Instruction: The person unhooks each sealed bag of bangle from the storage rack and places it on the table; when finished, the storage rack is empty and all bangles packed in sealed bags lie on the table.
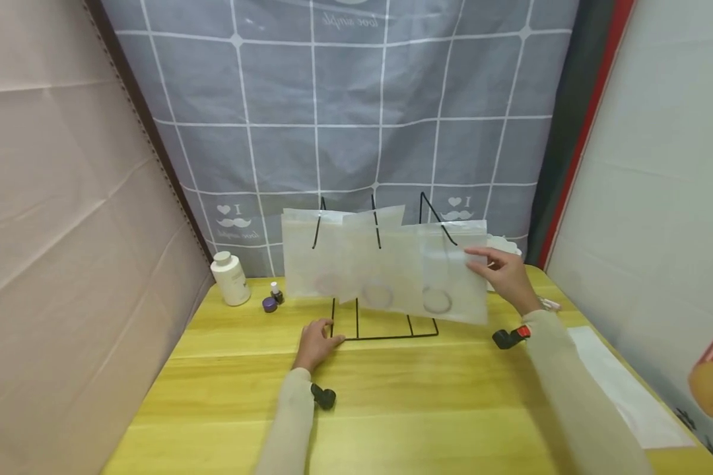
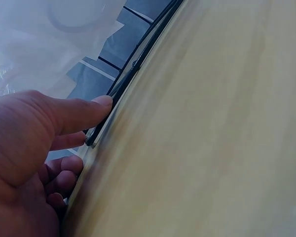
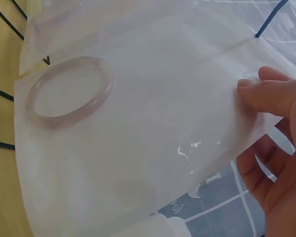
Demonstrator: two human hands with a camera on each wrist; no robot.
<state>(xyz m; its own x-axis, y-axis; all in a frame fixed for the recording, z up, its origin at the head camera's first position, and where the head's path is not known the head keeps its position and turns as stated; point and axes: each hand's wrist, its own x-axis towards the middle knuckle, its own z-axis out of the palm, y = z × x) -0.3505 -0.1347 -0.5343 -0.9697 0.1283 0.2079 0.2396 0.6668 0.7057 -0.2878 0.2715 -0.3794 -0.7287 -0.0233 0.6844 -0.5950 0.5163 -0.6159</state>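
Note:
A black wire display rack [image 1: 392, 338] stands on the table, with translucent white bags hanging from its three hooks. My left hand [image 1: 317, 344] pinches the front left corner of its base; in the left wrist view the thumb lies on the black bar [image 2: 136, 65] and a finger is behind it. Between thumb and fingers, my right hand [image 1: 507, 277] holds the outer edge of the rightmost bag [image 1: 466, 284], which hangs on the right hook. A pale pinkish bangle [image 3: 106, 88] shows through that bag. Ring shapes show faintly through the other bags [image 1: 311, 254].
To the left stand a white bottle [image 1: 230, 280], a small dark bottle with a white cap [image 1: 276, 292] and a purple lid [image 1: 269, 304]. A white sheet [image 1: 624, 389] lies at the right. A grey checked cloth [image 1: 350, 86] hangs behind the rack.

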